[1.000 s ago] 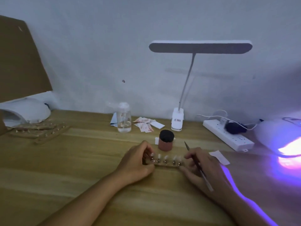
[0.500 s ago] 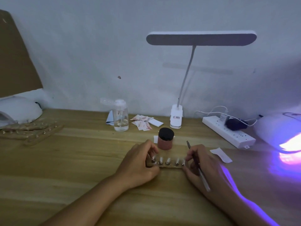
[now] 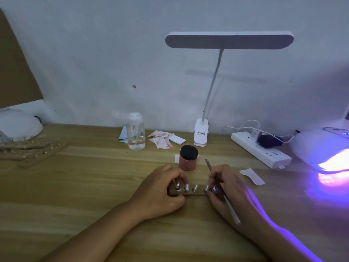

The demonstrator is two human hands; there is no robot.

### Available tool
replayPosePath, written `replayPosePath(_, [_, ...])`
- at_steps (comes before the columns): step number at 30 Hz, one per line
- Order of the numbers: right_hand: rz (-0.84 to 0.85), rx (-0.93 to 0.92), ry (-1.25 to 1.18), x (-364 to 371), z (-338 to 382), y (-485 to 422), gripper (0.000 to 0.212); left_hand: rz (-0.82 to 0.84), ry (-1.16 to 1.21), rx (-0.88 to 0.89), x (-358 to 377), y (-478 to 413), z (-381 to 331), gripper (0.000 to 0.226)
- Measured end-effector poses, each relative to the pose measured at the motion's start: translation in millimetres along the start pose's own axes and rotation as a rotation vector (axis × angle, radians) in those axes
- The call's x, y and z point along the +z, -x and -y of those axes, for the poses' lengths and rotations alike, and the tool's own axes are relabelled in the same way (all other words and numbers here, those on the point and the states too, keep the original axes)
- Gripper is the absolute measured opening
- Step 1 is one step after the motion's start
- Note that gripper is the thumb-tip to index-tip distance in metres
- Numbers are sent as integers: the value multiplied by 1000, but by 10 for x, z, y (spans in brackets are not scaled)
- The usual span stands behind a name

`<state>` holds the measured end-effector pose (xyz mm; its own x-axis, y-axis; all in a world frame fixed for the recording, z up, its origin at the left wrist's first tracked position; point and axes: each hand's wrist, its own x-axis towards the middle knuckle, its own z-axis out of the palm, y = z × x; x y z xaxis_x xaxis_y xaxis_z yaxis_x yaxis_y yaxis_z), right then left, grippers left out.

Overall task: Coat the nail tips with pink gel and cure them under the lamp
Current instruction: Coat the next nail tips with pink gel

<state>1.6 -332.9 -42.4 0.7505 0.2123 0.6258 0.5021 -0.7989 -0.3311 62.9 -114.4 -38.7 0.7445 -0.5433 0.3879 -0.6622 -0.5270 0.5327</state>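
Your left hand (image 3: 160,190) pinches the brown wooden nail-tip strip (image 3: 198,192); right hand (image 3: 229,186) grips a thin silver brush (image 3: 231,208). Likely coating; next, open the black-lidded pink jar (image 3: 188,158).

I log from nail strip (image 3: 196,190): jar (image 3: 188,157) at 12 | bottle (image 3: 136,134) at 11 | power strip (image 3: 261,149) at 1 | curing lamp (image 3: 317,146) at 2

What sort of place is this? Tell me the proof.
Probably a nail-art desk: glowing UV curing lamp, pink gel jar, left hand gripping a nail-tip strip, right hand holding a brush.
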Motion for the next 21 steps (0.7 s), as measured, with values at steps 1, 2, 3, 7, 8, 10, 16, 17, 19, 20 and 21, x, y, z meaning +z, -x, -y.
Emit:
replayPosePath(1, [4, -16, -3, 6, -10, 0, 42, -1, -4, 7, 0, 3, -2, 28])
replayPosePath(2, [5, -25, 0, 19, -20, 2, 41, -3, -10, 14, -1, 6, -1, 27])
replayPosePath(3, [4, -24, 1, 30, -26, -7, 41, -5, -18, 22, -2, 6, 0, 27])
replayPosePath(7, [-1, -11, 36, 65, -88, -21, 42, -5, -35, 28, 5, -6, 6, 28])
replayPosePath(8, [2, -27, 42, 89, -115, -18, 40, -4, -39, 27, 6, -8, 14, 28])
replayPosePath(10, [10, -49, 72, 175, -163, -10, 26, -5, -43, 20, 7, -7, 29, 30])
replayPosePath(16, [19, -56, 43, 115, -86, -12, 33, -9, -42, 15, 11, -1, 26, 30])
replayPosePath(17, [29, -36, 20, 86, -52, -18, 36, -7, -41, 16, 12, -3, 23, 30])
replayPosePath(19, [-1, -24, 5, 77, -23, -29, 39, -3, -38, 15, 10, -4, 12, 27])
replayPosePath(20, [-3, -23, 12, 77, -16, -24, 40, 0, -37, 15, 6, -3, 9, 26])
replayPosePath(21, [1, -34, 22, 69, -13, -20, 39, 0, -37, 14, 5, -2, 9, 26])
